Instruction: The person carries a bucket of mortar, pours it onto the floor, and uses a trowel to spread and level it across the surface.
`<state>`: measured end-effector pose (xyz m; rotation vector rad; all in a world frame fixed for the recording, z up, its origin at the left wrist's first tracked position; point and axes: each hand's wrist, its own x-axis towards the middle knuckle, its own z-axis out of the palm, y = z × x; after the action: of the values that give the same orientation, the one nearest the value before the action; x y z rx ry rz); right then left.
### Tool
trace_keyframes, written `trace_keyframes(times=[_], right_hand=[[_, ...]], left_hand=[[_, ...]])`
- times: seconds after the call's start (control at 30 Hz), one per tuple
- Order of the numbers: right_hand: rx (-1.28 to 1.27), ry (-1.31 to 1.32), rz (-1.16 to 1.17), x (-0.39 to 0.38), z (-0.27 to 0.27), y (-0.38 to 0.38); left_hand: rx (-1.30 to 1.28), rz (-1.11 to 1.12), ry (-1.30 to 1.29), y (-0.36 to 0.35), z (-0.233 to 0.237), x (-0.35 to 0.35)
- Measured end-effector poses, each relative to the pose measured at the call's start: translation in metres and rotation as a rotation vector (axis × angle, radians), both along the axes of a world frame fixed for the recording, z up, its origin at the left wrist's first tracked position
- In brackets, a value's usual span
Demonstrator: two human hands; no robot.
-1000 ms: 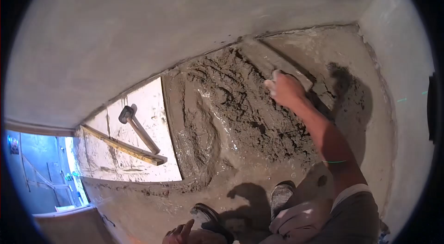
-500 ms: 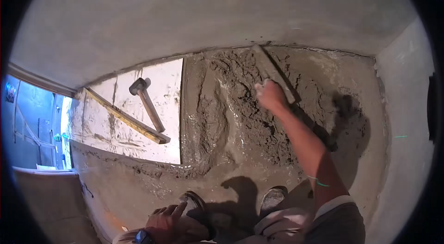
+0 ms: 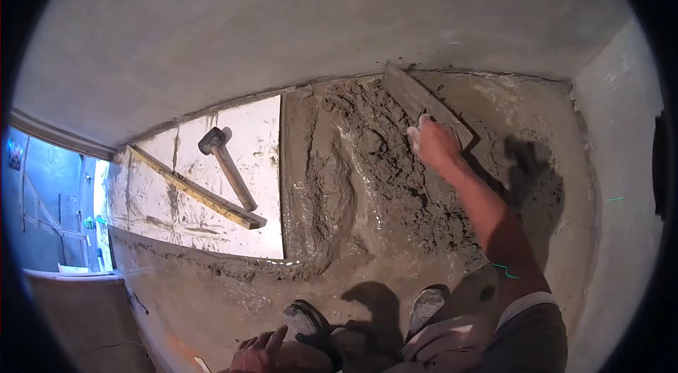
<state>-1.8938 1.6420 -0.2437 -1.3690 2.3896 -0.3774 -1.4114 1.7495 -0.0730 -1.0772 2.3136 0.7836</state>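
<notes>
In the head view my right hand (image 3: 434,143) grips a rectangular plastering trowel (image 3: 411,92). Its blade lies slanted over wet mortar (image 3: 385,154), with the far end close to the base of the wall. The handle is mostly hidden under my fingers. My left hand (image 3: 258,354) is low in the view by my leg, fingers extended and holding nothing; the bottom edge cuts part of it off. Left of the mortar lies a white tile (image 3: 265,154) smeared with mortar. On it rest a mallet (image 3: 229,169) with a dark head and a yellow spirit level (image 3: 201,195).
A grey plastered wall (image 3: 339,13) runs along the far side and meets another wall (image 3: 625,154) at right. My shoes (image 3: 426,308) stand on the floor near the mortar. A bright doorway (image 3: 63,203) opens at far left.
My right hand and the trowel have shifted slightly right, and the blade now shows more of its broad face. The left hand has dropped lower in view.
</notes>
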Motion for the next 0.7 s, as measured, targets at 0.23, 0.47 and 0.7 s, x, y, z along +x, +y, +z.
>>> trace_keyframes(times=[0.23,0.47,0.7], right_hand=[[0.152,-0.009,-0.051,-0.015,0.011,0.005],[0.148,-0.086,-0.055,-0.034,0.002,0.019],[-0.116,-0.211,-0.187,-0.056,0.008,0.092]], left_hand=[[-0.016,-0.016,-0.038,-0.001,-0.006,-0.001],[-0.002,-0.037,-0.028,0.000,-0.007,-0.005],[0.013,-0.045,-0.009,-0.005,-0.004,-0.012]])
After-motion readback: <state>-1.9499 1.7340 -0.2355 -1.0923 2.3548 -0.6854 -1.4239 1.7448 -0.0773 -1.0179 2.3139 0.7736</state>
